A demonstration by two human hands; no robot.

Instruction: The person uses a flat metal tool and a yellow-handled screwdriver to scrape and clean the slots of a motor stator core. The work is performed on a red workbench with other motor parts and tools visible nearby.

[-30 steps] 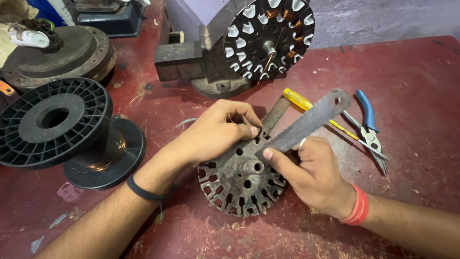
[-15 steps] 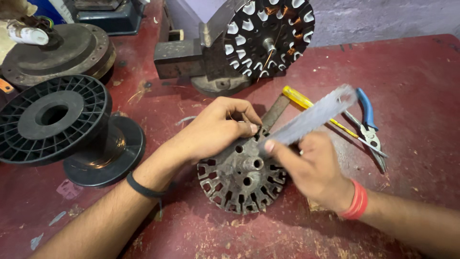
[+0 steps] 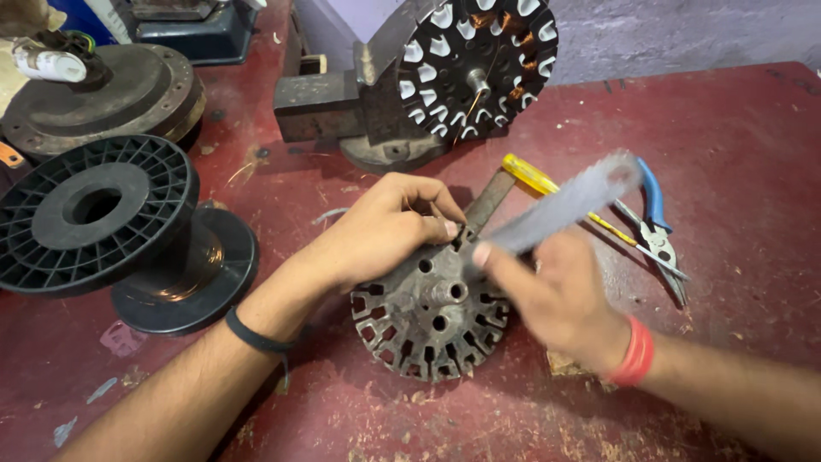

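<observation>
two hands at a bare slotted stator core (image 3: 432,316) on a worn red bench (image 3: 735,128).

largest to smallest: the bench carries a black plastic wire spool (image 3: 103,218) at far left, a partly wound stator (image 3: 475,64) clamped in a vise (image 3: 359,111) at the back, and the bare core lying flat near centre. the left hand (image 3: 380,227) rests on the core's upper rim, fingers pinched together at one slot. the right hand (image 3: 560,295), now blurred where it was sharp half a second ago, is closed on a grey saw blade (image 3: 569,201), tilted lower than before. blue-handled pliers (image 3: 654,227) and a yellow-handled screwdriver (image 3: 534,175) lie unmoved behind it.
</observation>
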